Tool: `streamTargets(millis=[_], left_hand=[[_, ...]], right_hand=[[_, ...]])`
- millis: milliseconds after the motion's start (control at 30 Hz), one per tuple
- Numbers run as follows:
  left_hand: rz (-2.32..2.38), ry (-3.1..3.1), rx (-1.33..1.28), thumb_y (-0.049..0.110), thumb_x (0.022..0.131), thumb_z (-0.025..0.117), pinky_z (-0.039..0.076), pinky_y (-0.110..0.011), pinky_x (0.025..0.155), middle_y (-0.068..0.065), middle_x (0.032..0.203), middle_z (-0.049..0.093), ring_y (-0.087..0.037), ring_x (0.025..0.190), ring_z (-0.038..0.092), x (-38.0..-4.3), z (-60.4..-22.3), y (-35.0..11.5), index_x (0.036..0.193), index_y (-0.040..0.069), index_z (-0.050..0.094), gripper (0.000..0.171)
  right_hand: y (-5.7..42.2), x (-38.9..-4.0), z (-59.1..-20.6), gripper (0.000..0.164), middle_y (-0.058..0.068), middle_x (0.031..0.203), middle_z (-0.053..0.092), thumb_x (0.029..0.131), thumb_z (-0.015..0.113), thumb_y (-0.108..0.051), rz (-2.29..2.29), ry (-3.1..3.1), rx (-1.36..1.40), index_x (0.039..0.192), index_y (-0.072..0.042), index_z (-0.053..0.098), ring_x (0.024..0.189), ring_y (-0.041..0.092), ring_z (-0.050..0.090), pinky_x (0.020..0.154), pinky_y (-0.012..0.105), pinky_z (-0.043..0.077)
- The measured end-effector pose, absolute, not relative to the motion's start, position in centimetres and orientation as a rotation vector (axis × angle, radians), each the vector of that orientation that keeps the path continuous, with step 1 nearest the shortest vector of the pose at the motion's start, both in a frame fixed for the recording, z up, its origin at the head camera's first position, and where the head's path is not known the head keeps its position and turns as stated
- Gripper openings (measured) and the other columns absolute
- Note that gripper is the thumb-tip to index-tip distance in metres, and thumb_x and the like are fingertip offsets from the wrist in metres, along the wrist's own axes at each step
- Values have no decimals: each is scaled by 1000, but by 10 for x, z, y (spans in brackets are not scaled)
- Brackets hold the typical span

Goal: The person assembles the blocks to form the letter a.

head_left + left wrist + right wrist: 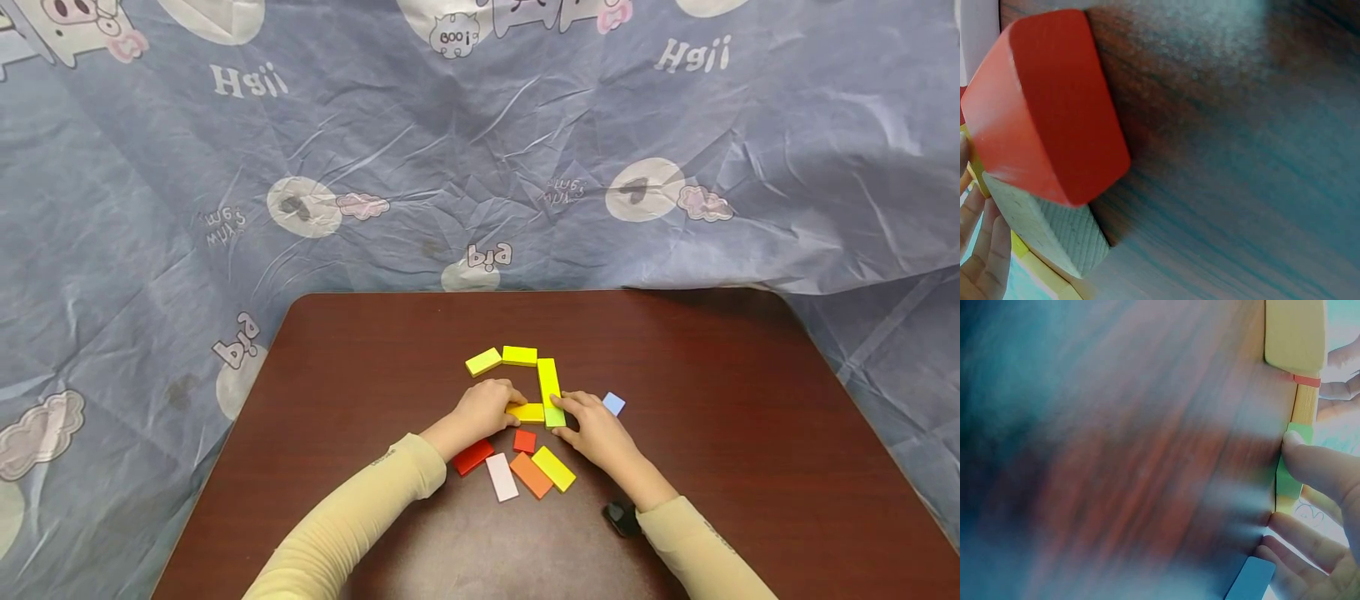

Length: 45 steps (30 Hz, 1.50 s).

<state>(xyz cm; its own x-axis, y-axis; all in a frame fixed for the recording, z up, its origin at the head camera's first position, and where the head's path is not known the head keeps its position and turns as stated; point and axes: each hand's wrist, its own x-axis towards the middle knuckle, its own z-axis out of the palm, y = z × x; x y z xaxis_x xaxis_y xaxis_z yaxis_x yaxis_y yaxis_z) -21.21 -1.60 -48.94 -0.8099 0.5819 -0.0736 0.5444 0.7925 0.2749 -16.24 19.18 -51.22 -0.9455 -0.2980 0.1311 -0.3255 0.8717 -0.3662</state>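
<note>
Yellow block (530,413) lies on the brown table (712,417), its left end pinched by the thumb and fingers of our left hand (484,407), its right end just beside the green block (554,417). Our right hand (597,426) clamps that green block between thumb and fingers. We see a small red block (524,441) nearer us, a blue block (613,404) beside that hand.

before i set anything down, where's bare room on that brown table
Broad bare patches of the glossy brown table lie left of the left hand and right of the pale-blue rectangular block. It's crowded between that hand and the right hand, and just nearer, around the small red square block.
</note>
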Motion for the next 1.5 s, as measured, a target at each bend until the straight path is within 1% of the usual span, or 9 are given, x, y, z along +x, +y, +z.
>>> streamTargets(millis=[300,533,633,800,900,967,1167,1400,1500], left_hand=[[387,2802,907,27,86,77,54,-29,85,3,107,69,-13,95,63,-213,-487,-17,117,19,74,32],[491,2744,855,32,90,73,52,-28,83,-1,112,68,-12,92,61,-216,-487,-25,130,17,66,43],[587,2737,789,32,93,69,52,-29,84,-2,113,67,-14,94,61,-220,-487,-35,131,15,64,42],[693,2786,702,30,92,70,53,-31,85,-2,107,70,-15,96,65,-222,-486,-54,117,13,70,30],[688,2820,694,29,89,74,52,-29,78,-1,96,68,-13,87,64,-216,-487,-63,105,12,71,24],[654,2834,702,29,87,76,51,-28,73,-1,91,65,-13,82,61,-211,-488,-66,101,11,69,24],[526,2837,633,34,83,79,48,-29,68,-1,90,60,-14,75,55,-193,-491,-67,104,10,64,36],[529,2893,491,35,81,81,51,-35,67,-2,89,62,-17,74,58,-186,-491,-67,98,11,66,34],[530,2895,478,38,80,81,49,-33,64,-2,87,61,-16,71,56,-187,-492,-67,96,11,67,35]], right_hand=[[191,-164,-513,55,18,127,63,80,82,-21,596,-2973,479,130,-4,64,116,37,59,95,50,51],[191,-164,-512,56,19,128,62,81,81,-21,583,-2987,470,131,-5,63,117,38,59,95,51,51],[191,-164,-512,55,19,128,62,81,81,-21,583,-2982,477,131,-5,63,117,38,59,95,51,51],[191,-165,-510,55,20,127,62,81,81,-20,588,-2977,486,131,-4,63,116,38,59,95,51,51],[192,-165,-510,55,20,128,62,81,81,-20,588,-2980,484,131,-4,63,116,38,59,95,51,51],[192,-165,-510,55,19,128,62,81,81,-20,584,-2982,483,131,-4,63,116,38,59,95,50,51],[191,-164,-512,55,19,128,62,81,81,-19,599,-2983,479,131,-4,63,117,38,58,95,51,50],[189,-163,-513,54,19,128,62,82,80,-20,601,-2991,476,131,-4,63,118,39,58,96,51,50],[189,-163,-512,54,20,128,62,82,80,-20,594,-2991,479,131,-4,63,118,39,58,96,51,50]])
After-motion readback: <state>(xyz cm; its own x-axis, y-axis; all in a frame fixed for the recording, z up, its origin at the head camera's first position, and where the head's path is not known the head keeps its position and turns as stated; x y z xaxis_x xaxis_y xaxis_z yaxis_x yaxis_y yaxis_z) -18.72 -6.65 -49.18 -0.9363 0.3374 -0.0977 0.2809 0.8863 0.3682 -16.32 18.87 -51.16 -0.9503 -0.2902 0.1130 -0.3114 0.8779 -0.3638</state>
